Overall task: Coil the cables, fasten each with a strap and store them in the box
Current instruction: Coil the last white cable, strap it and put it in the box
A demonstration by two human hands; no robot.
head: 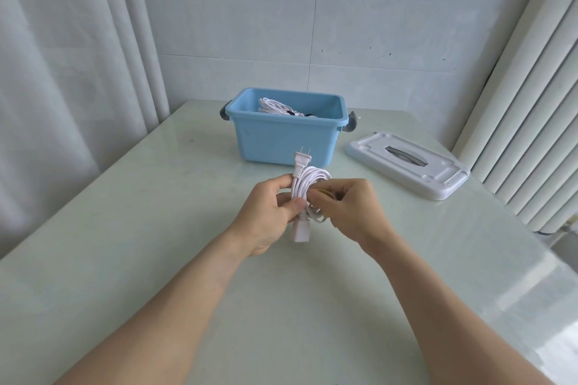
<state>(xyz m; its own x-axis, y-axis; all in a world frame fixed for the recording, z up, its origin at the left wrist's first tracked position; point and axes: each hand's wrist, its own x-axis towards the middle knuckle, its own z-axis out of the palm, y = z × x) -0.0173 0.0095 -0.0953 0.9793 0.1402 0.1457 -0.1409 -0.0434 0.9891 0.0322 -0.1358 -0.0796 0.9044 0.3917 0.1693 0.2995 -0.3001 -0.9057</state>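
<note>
Coiled white cable [309,187] held up over the table [156,197], just in front of the blue box [281,141]. Two-prong plug [302,159] sticks up out of the top of the coil; the other connector [299,233] hangs below the hands.

Left hand [269,209]: fingers curled round the bundle from the left, thumb pressed across the front of the loops, clamping them together.

Right hand [350,206]: fingers bent and pinched together at the right side of the coil, on something thin and yellowish [327,194], probably the strap. Only a sliver of it shows, so whether it goes round the bundle I cannot tell.

Progress, judged from how things lie:
- Box already holds at least one white coiled cable [275,106], with a dark spot on it that could be its strap. Something else dark sits beside it, too hidden to name.
- No loose cables visible on the table. This one looks like the last, or close to it.
- Coiling of this cable appears finished; fastening looks to be the step in hand.

Left to do: close the strap round the coil, drop the bundle into the box. White lid [406,162] lies flat on the table to the right of the box, apart from it; box latches [351,122] are swung open.
</note>
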